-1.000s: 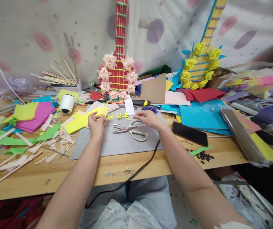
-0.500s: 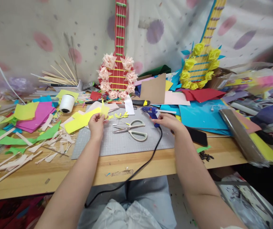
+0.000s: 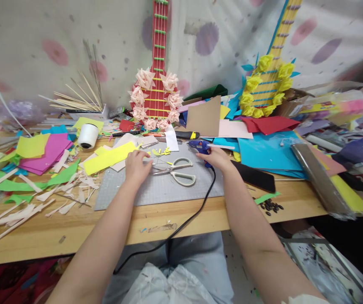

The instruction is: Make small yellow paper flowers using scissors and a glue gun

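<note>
My left hand is low over the grey cutting mat, thumb and forefinger apart with nothing visible between them. Just right of its fingertips lies a thin wire with a yellow end. Scissors with pale handles rest there too, their blades pointing at this hand. Small yellow pieces are scattered beyond them. My right hand is closed around the handle of a blue glue gun, whose nozzle points left. A white glue stick sticks out of its back, and its black cord runs off the table's front.
Yellow paper strips and paper scraps lie left, near a white roll. Behind stand a red paper guitar and a yellow one. Blue sheets and a black phone are on the right.
My left hand has let go of the small yellow paper piece and come down toward the scissors and wire. The right hand stays at the glue gun, its forearm slightly further left.
</note>
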Demonstrator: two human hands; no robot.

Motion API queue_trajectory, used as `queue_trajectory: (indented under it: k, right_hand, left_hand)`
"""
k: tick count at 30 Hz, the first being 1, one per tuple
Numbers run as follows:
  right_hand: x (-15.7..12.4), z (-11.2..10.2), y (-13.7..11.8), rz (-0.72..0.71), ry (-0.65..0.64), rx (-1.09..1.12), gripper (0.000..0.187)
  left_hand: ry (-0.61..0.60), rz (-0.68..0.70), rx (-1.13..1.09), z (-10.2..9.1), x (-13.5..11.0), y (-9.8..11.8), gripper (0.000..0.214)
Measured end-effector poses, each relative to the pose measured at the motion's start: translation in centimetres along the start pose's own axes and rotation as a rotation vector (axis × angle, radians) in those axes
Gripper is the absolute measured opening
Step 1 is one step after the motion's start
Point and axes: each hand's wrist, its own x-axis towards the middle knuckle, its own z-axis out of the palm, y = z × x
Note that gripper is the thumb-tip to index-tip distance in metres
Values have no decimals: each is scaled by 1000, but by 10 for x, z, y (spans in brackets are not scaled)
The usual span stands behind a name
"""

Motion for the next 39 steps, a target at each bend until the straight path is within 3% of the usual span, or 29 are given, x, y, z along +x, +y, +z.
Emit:
queue_trajectory:
  k: [3, 6, 11, 14, 23, 27, 29, 31, 34, 39]
  right_hand:
    - [3, 17, 2, 3, 80, 203, 42]
    - [5, 27, 2, 42, 165, 392, 42]
    - [6, 24, -3, 116, 304, 920, 44]
    - [3, 19, -8, 110, 341, 1097, 44]
    - [-2, 14, -35, 60, 231, 1202, 37]
    - [-8, 13, -51, 23, 140, 1256, 36]
    - [-11, 16, -60, -4, 46, 1267, 37]
    - [-14, 19, -69, -32, -53, 1285, 37]
    - [-15, 28, -81, -54, -162, 1305, 35]
    - [-18, 46, -85, -27, -142, 1316, 34]
  left_hand:
    - [-136, 7, 2, 7, -2, -2, 9]
    - [-138, -6, -64, 8, -1, -5, 10]
    - [32, -150, -337, 0, 2, -4, 13]
    - [126, -191, -443, -2, 3, -3, 18]
    - [297, -390, -902, 4, 11, -5, 24]
    - [482, -422, -920, -2, 14, -5, 20]
    - [511, -429, -939, -4, 14, -3, 21]
    - [452, -405, -990, -4, 12, 0, 20]
    - [266, -392, -1037, -1, 8, 6, 19]
    - [-82, -482, -1028, 5, 2, 16, 21]
